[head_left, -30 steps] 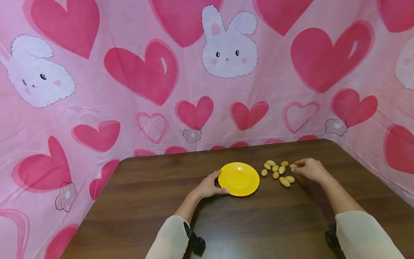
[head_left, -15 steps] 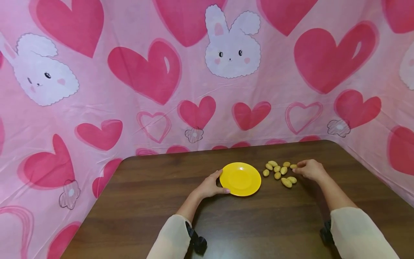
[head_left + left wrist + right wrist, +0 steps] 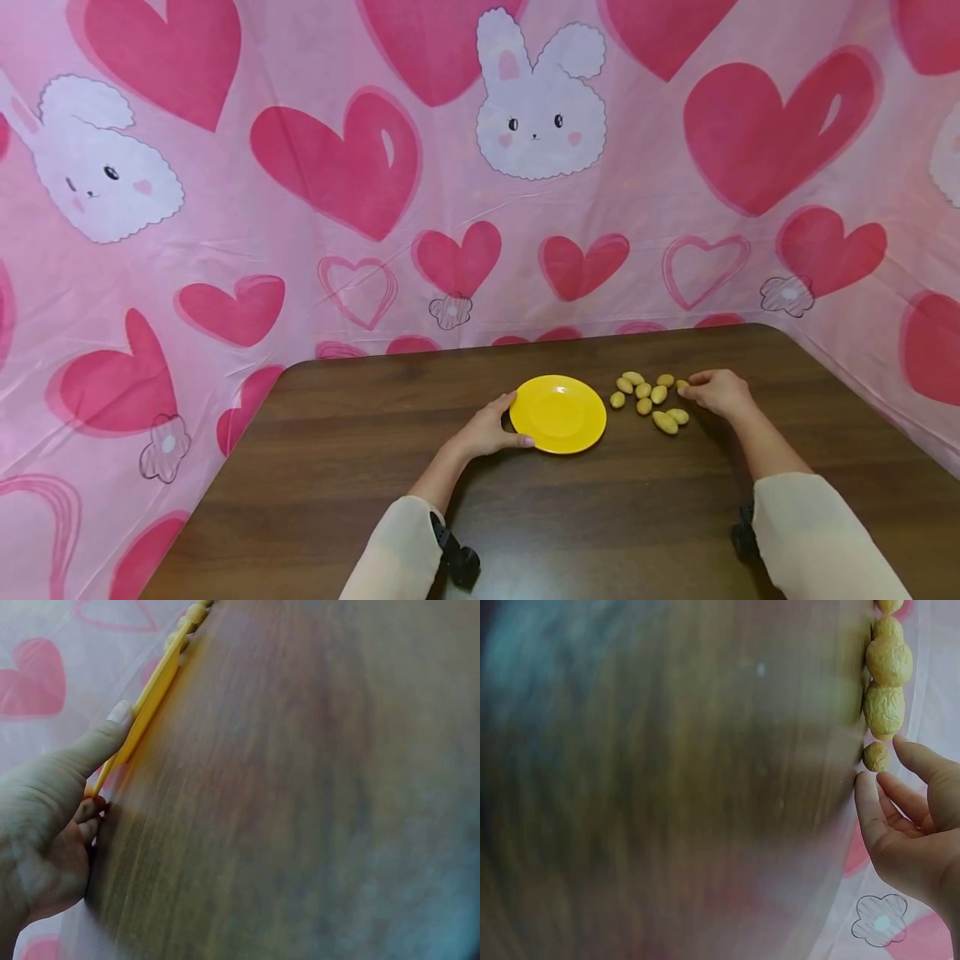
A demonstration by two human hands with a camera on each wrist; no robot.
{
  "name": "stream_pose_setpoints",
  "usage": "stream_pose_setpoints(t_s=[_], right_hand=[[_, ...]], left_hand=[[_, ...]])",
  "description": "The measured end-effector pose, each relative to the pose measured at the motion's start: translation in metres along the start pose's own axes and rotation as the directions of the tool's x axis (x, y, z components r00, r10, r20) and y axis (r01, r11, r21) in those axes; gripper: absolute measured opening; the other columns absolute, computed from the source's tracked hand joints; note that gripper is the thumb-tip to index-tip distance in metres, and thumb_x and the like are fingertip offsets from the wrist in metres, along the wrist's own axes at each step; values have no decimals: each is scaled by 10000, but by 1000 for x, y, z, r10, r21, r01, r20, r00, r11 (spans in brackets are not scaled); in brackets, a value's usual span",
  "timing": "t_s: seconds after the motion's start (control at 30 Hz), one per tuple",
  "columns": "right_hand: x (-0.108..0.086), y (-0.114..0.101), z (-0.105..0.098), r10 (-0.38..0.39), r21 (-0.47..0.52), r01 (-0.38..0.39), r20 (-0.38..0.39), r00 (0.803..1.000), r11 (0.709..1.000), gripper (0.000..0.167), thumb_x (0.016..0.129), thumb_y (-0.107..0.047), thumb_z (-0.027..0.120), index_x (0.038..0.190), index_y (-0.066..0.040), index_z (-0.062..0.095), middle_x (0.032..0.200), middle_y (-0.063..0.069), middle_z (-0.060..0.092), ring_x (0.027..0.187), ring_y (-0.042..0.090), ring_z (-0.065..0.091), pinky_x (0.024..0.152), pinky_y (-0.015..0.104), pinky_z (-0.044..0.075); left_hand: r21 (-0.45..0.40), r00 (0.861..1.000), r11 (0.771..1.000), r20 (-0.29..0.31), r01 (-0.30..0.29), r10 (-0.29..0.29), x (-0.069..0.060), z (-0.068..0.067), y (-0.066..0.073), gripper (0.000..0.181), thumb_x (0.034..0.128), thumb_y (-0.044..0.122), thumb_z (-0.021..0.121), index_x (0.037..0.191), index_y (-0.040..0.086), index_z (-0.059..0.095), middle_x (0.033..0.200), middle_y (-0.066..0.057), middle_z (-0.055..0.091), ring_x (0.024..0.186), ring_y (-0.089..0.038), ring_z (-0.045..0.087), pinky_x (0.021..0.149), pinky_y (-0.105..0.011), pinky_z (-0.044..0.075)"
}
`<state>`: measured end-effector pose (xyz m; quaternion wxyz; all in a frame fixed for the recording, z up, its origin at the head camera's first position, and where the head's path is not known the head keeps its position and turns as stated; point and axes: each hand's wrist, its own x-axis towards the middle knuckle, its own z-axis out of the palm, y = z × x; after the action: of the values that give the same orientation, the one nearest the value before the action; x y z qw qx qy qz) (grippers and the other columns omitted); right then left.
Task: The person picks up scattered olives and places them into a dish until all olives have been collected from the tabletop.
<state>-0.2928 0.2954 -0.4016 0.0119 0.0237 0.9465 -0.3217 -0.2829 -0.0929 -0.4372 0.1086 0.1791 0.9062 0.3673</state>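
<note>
A round yellow plate [image 3: 558, 415] lies on the wooden table. My left hand [image 3: 482, 432] grips its left rim, with the thumb along the near edge and the fingers round the far side. In the left wrist view the plate [image 3: 154, 697] shows edge-on beside the thumb. To the plate's right lies a loose group of small wrinkled yellow potatoes [image 3: 643, 406]. At the group's right end my right hand [image 3: 722, 392] pinches one small potato [image 3: 682, 387]. In the right wrist view that small potato [image 3: 876, 756] sits at the thumb and fingertips, beside other potatoes [image 3: 885, 709].
The brown wooden table [image 3: 360, 492] ends at the back against a pink cloth [image 3: 517, 200] printed with hearts and rabbits. The cloth also hangs along both sides. Black straps with small cameras [image 3: 461, 565] sit at both sleeves.
The small potato at my right fingertips has turned slightly. My right forearm has shifted a little leftward. The left hand keeps its hold on the plate, and the head view has shifted slightly.
</note>
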Motion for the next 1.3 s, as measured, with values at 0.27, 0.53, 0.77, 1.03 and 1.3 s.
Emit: stream_pose_setpoints(t_s=[0.27,0.53,0.77,1.03,1.3], right_hand=[[1,1,3,14,50,-13,-9,1000,999,501,845,-237,643,1137,155,538,715,27,674,667,129,591,671,334,421],[2,1,5,35,114,-34,-13,999,993,481,839,-198,652,1136,161,533,825,118,681,653,83,604,590,237,449],[4,2,6,49,95,-48,-5,999,994,478,840,-220,646,1135,143,546,725,16,663,661,100,579,608,277,416],[4,0,7,55,82,-53,-18,998,995,437,842,-220,638,1108,121,574,719,39,670,714,187,601,667,348,405],[3,1,7,50,63,-48,-30,998,997,407,850,-228,623,1073,111,591,749,86,664,925,417,506,824,508,377]], left_hand=[[-2,1000,1000,5,1,-1,0,0,0,907,756,414,738,1457,75,272,1477,-127,285,1342,-291,263,1063,-484,229],[15,1000,1000,3,-13,12,0,0,-1,909,758,410,739,1457,69,268,1480,-128,279,1345,-290,257,1066,-481,223],[13,1000,1000,2,-14,14,-1,-1,1,907,758,404,741,1457,70,269,1479,-129,280,1345,-291,256,1066,-484,223],[9,1000,1000,-1,-4,4,0,0,0,909,755,407,743,1459,79,269,1479,-125,283,1344,-289,258,1063,-489,227],[16,1000,1000,2,0,0,-1,0,1,912,754,413,742,1458,76,270,1482,-132,272,1346,-298,252,1062,-499,221]])
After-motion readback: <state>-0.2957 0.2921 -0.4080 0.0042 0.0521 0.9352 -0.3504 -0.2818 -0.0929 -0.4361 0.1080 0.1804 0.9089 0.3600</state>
